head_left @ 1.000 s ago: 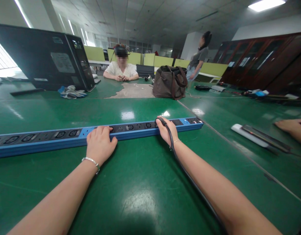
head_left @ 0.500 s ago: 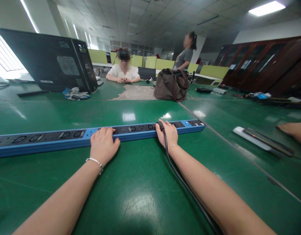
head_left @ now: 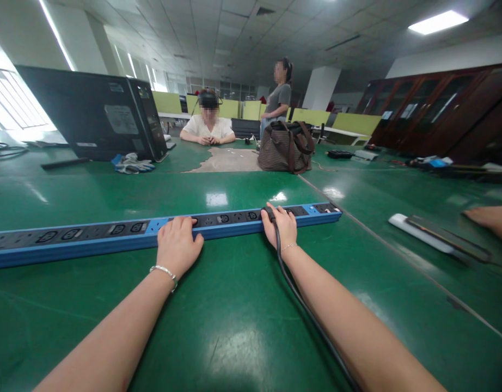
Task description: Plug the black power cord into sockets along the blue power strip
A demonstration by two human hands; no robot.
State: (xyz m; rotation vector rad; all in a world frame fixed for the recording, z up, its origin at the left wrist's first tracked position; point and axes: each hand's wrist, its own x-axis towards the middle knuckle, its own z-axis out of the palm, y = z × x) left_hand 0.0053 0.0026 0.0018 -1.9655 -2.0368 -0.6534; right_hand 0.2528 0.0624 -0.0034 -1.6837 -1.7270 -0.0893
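A long blue power strip [head_left: 230, 230] with black sockets lies across the green table in front of me. My left hand [head_left: 178, 242] grips it near the middle, fingers over the top and thumb along the near side. Farther right, my right hand [head_left: 280, 227] is closed around a black plug [head_left: 269, 213] at the sockets. Its black cable [head_left: 294, 288] runs down beside my right forearm. The fingers partly hide the plug, so I cannot tell how deep it sits.
A brown bag [head_left: 283, 149] stands at the back, with a black computer case [head_left: 96, 117] and gloves [head_left: 132, 163] to the left. A white and dark flat device [head_left: 430, 234] lies at right, near another person's hand [head_left: 490, 220]. Two people are beyond the table.
The standing person has moved left, behind the bag. The view has tilted slightly upward and shifted. My hands keep their places on the strip and plug.
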